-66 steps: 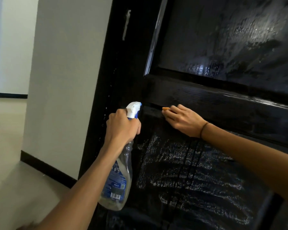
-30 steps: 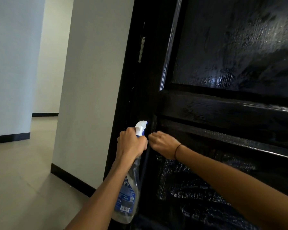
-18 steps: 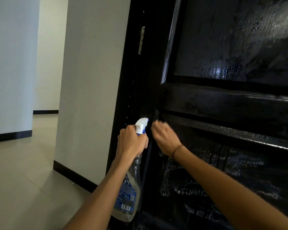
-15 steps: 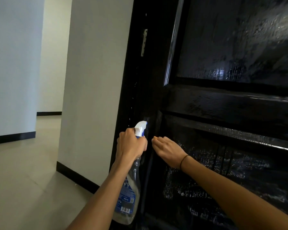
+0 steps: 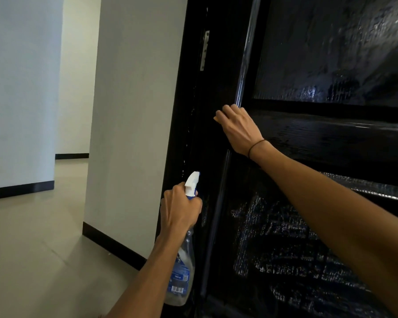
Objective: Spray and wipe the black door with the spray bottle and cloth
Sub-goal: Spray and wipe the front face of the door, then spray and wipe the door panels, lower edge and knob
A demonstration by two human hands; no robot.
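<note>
The glossy black door (image 5: 326, 56) fills the right half of the view, and wet streaks shine on its lower panel (image 5: 285, 255). My left hand (image 5: 179, 210) grips the neck of a clear spray bottle (image 5: 182, 274); the bottle has a white nozzle and a blue label and hangs upright close to the door's hinge edge. My right hand (image 5: 238, 129) presses on the door where the middle rail meets the left stile, fingers bent. A sliver of orange cloth (image 5: 215, 119) peeks out under its fingertips; the rest is hidden by the hand.
A white wall (image 5: 129, 134) with a black skirting board stands left of the door frame. A metal hinge (image 5: 205, 49) sits high on the frame. Beige tiled floor (image 5: 32, 260) leads into a corridor on the left.
My right hand has slid up the door's left side from the top of the lower panel to the middle rail. My left hand and the bottle have stayed about level.
</note>
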